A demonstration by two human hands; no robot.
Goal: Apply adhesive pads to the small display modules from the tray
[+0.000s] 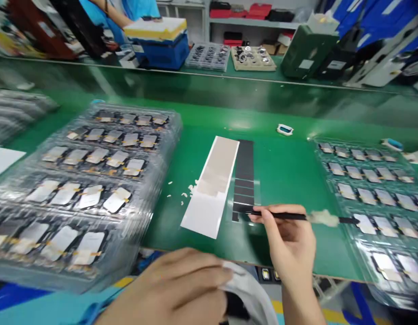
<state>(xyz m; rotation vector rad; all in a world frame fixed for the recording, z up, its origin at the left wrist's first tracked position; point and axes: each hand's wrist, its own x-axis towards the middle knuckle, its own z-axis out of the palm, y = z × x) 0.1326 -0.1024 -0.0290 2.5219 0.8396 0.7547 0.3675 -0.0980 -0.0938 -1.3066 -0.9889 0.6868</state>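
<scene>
My right hand is closed around black tweezers, with a whitish fluffy wrap near their back end. The tweezers' tips are at the lower part of a strip of black adhesive pieces, which lies on clear backing. Left of it, partly over its edge, rests a long white sheet with a beige upper section. Blurred in the foreground, my left hand is over the rim of a white round container with something black inside. Its thumb is hidden, and I cannot make out anything held.
Stacked clear trays of small screen-like parts stand on the left, another such tray on the right. Small white scraps lie beside the white sheet. A small white-and-blue piece sits farther back. Behind, a shelf carries a blue box.
</scene>
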